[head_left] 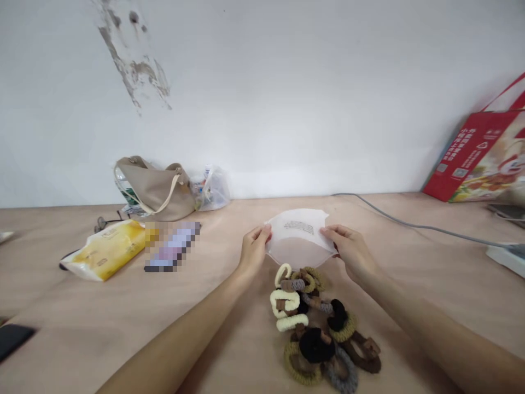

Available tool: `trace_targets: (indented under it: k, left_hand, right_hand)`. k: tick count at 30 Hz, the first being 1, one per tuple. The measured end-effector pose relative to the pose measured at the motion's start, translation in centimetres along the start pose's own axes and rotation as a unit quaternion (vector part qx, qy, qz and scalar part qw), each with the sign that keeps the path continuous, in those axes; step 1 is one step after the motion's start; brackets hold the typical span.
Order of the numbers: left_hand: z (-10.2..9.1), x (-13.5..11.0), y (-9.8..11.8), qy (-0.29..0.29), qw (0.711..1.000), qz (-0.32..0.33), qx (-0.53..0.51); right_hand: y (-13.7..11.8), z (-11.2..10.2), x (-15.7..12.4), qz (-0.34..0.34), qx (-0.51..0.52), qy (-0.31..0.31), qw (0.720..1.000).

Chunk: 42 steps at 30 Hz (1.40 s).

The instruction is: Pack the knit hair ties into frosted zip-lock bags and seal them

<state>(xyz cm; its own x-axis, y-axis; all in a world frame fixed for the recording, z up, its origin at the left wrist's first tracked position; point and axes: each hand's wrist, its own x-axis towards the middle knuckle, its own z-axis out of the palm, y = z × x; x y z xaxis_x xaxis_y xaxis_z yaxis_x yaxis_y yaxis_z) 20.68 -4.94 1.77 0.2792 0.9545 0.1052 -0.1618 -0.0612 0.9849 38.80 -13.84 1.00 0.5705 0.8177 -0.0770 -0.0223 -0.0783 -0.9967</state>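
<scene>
A white translucent plastic bag (301,232) with small printed text is stretched between my two hands, its mouth gaping toward me. My left hand (255,246) pinches its left edge between thumb and fingers. On the opposite edge, my right hand (348,249) grips the bag the same way. Just below the bag lies a loose pile of hair ties (315,346) in cream, black, grey, olive and brown, some with small brown tags. Neither hand touches the pile.
Left of my hands lie a yellow tissue pack (110,249) and a pixelated phone-like item (174,246). A beige handbag (159,189) and a clear plastic bag (213,189) stand by the wall. At right are a grey cable (394,220), a red bag (471,153) and a white power strip (506,260).
</scene>
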Motion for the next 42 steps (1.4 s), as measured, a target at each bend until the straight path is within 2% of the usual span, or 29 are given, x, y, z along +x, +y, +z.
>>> trace_targets:
  k: [4, 8, 13, 19, 22, 29, 36, 39, 42]
  left_hand:
    - [0.2, 0.2, -0.3, -0.008, 0.999, 0.006, -0.043]
    - [0.7, 0.2, 0.4, -0.010, 0.996, 0.019, -0.085]
    - [1.0, -0.5, 1.5, -0.022, 0.996, 0.021, -0.084]
    - [0.1, -2.1, 2.3, -0.044, 0.999, 0.009, -0.017]
    - [-0.4, -1.8, 1.7, -0.058, 0.998, -0.003, 0.021]
    - [-0.6, 0.0, -0.6, -0.121, 0.989, -0.048, 0.065]
    - [-1.3, -3.8, 0.1, -0.164, 0.982, -0.061, 0.068]
    - [-1.5, -4.7, 0.7, -0.153, 0.985, -0.047, 0.069]
    - [-1.7, -4.5, 1.4, -0.125, 0.989, -0.028, 0.076]
  right_hand:
    - [0.7, -0.3, 0.8, 0.021, -0.007, 0.016, 1.000]
    - [0.9, -0.3, 1.5, 0.005, -0.005, 0.003, 1.000]
    - [0.6, -0.4, 0.9, -0.070, -0.027, -0.039, 0.996]
    - [0.8, -2.2, -1.0, -0.164, -0.074, -0.034, 0.983]
    - [1.4, -2.5, -1.5, -0.170, -0.094, -0.059, 0.979]
    - [2.4, -1.4, -1.3, -0.179, -0.137, -0.102, 0.969]
    - [2.5, -2.5, -3.9, -0.182, -0.164, -0.128, 0.961]
    - [2.2, -2.9, -5.2, -0.184, -0.163, -0.134, 0.960]
    - [2.0, -3.3, -5.6, -0.185, -0.163, -0.125, 0.961]
